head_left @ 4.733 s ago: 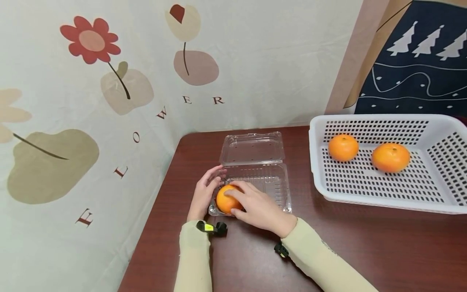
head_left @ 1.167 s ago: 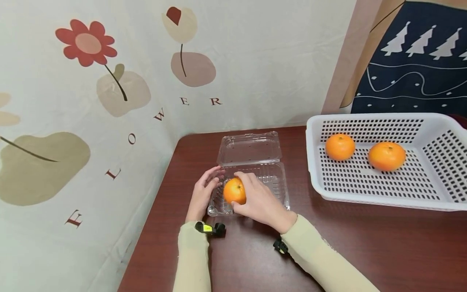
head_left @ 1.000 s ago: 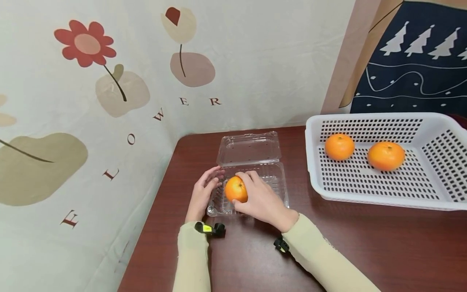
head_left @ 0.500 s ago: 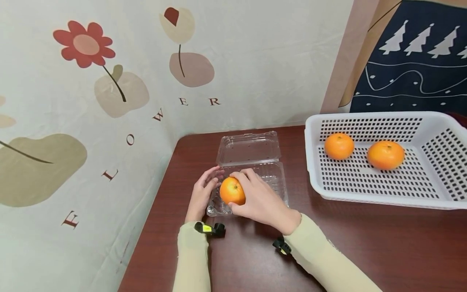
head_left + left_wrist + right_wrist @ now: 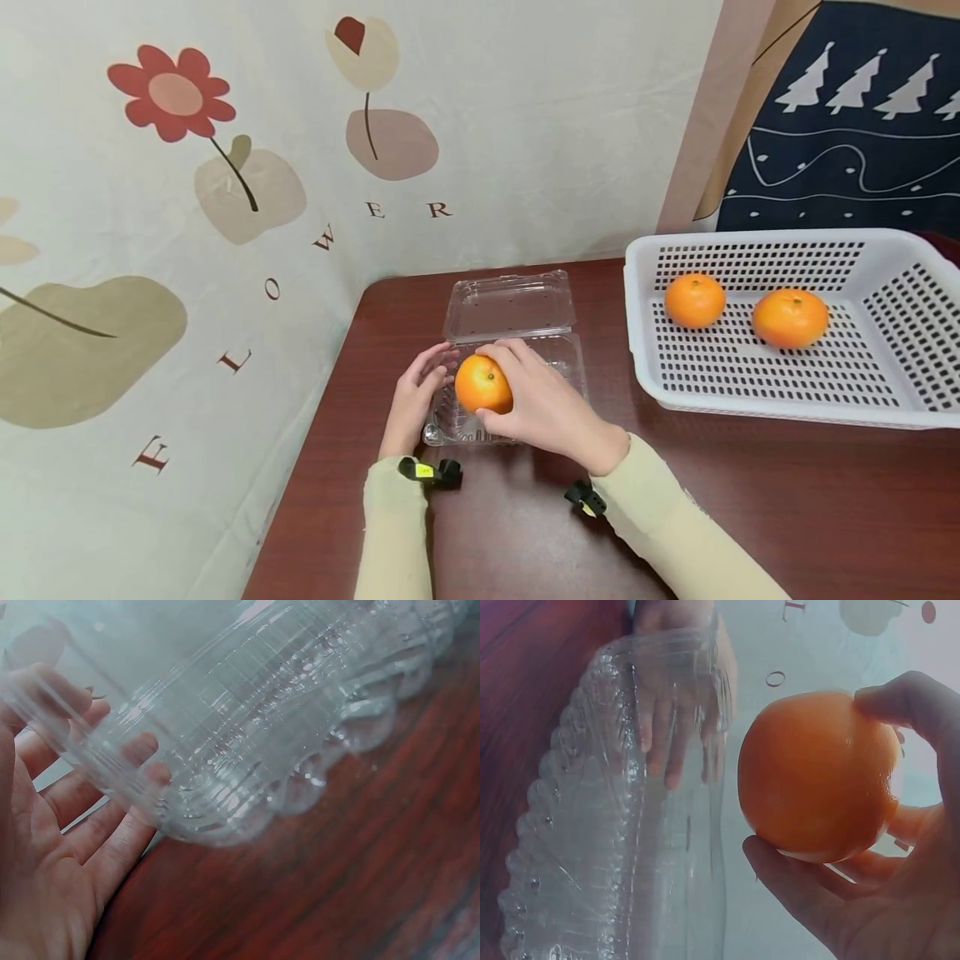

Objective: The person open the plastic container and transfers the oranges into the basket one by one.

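Note:
My right hand (image 5: 546, 410) grips an orange (image 5: 477, 385) between thumb and fingers. In the right wrist view the orange (image 5: 810, 776) is held up beyond the rim of the clear plastic clamshell box (image 5: 570, 847), apart from it. The box's base (image 5: 564, 357) lies on the table, its hinged lid (image 5: 510, 305) folded back flat behind. Along the left wall of the box stands my left hand (image 5: 408, 402). In the left wrist view its fingers (image 5: 112, 844) extend along the outside of the clear wall, and they hold no fruit.
A white perforated basket (image 5: 780, 408) stands to the right with two more oranges: a smaller one (image 5: 694, 301) and a larger one (image 5: 791, 318). The dark red-brown table (image 5: 510, 533) meets a flower-patterned cloth (image 5: 540, 133) at its back and left.
The orange was low in the box's near left corner; my right hand has since raised it above the base. My left hand has stayed by the left wall. The basket's oranges have not moved.

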The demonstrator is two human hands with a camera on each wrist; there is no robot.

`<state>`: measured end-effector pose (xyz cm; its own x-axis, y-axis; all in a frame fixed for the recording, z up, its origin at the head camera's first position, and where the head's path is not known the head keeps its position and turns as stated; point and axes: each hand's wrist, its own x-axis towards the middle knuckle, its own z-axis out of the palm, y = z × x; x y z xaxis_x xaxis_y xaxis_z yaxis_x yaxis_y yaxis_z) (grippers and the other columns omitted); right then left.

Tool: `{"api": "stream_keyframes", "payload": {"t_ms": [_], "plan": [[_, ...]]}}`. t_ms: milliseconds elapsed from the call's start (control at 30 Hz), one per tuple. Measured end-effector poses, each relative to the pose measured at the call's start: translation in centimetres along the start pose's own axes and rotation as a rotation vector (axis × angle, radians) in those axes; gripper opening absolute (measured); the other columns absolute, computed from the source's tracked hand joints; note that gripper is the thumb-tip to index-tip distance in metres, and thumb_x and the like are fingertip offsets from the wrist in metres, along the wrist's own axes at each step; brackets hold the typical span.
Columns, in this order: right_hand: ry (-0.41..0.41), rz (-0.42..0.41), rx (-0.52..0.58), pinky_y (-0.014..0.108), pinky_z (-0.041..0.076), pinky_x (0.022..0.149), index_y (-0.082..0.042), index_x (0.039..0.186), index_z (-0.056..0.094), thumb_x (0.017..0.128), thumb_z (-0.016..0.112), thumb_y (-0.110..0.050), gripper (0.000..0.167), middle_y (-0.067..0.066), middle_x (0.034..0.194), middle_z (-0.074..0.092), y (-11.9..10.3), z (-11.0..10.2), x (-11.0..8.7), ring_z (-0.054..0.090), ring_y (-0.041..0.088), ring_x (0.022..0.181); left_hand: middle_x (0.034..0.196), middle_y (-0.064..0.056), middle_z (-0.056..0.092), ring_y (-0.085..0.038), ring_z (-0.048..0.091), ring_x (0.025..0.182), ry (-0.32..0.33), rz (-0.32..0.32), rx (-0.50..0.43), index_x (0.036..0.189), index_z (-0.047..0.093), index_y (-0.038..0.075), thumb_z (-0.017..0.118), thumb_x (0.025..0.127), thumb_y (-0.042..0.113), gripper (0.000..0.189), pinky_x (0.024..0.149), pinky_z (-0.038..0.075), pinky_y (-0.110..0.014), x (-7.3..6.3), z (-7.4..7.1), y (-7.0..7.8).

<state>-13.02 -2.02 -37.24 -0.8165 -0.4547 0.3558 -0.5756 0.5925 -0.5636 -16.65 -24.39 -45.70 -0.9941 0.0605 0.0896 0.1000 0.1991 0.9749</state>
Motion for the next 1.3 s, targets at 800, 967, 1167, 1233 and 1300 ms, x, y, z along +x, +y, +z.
{"api": "stream_keyframes", "payload": {"t_ms": [800, 967, 1167, 1233, 1300], "plan": [[0.022, 0.002, 0.019, 0.026, 0.044, 0.077, -0.022, 0.122, 0.045, 0.066, 0.069, -0.037, 0.063, -0.011, 0.114, 0.044, 0.2, -2.1, 0.2, 0.043, 0.004, 0.097, 0.122, -0.01, 0.053, -0.02, 0.05, 0.109, -0.017, -0.02, -0.016, 0.13, 0.044, 0.009, 0.048, 0.093, 0.015, 0.038, 0.09, 0.043, -0.032, -0.7, 0.3, 2.5], [0.009, -0.003, 0.037, 0.03, 0.044, 0.078, -0.022, 0.122, 0.044, 0.066, 0.069, -0.037, 0.063, -0.008, 0.115, 0.044, 0.4, -2.7, 0.1, 0.044, 0.007, 0.098, 0.121, -0.009, 0.054, -0.02, 0.05, 0.109, -0.016, -0.018, -0.04, 0.129, 0.046, 0.011, 0.048, 0.092, 0.015, 0.037, 0.09, 0.043, -0.033, -0.5, 0.2, 1.9], [0.016, 0.001, 0.041, 0.032, 0.044, 0.079, -0.021, 0.123, 0.043, 0.067, 0.069, -0.037, 0.064, -0.008, 0.117, 0.043, 0.7, -3.5, 0.1, 0.044, 0.009, 0.098, 0.119, -0.003, 0.055, -0.017, 0.051, 0.108, -0.01, 0.005, -0.041, 0.127, 0.048, 0.018, 0.05, 0.092, 0.02, 0.035, 0.089, 0.044, -0.031, 0.0, 0.0, 0.3], [0.024, -0.001, 0.032, 0.032, 0.043, 0.08, -0.021, 0.123, 0.043, 0.067, 0.069, -0.038, 0.063, -0.008, 0.117, 0.043, 0.7, -3.7, 0.0, 0.044, 0.009, 0.099, 0.12, -0.004, 0.054, -0.018, 0.05, 0.11, -0.011, 0.002, -0.03, 0.128, 0.047, 0.017, 0.049, 0.092, 0.018, 0.036, 0.09, 0.043, -0.033, -0.2, 0.0, 0.6], [0.031, -0.005, 0.028, 0.033, 0.042, 0.081, -0.021, 0.123, 0.044, 0.067, 0.07, -0.038, 0.064, -0.008, 0.118, 0.043, 0.8, -3.9, 0.0, 0.043, 0.01, 0.1, 0.121, -0.005, 0.054, -0.019, 0.049, 0.11, -0.015, -0.007, -0.022, 0.129, 0.046, 0.015, 0.048, 0.093, 0.017, 0.036, 0.091, 0.043, -0.034, -0.4, 0.1, 1.2]]}}
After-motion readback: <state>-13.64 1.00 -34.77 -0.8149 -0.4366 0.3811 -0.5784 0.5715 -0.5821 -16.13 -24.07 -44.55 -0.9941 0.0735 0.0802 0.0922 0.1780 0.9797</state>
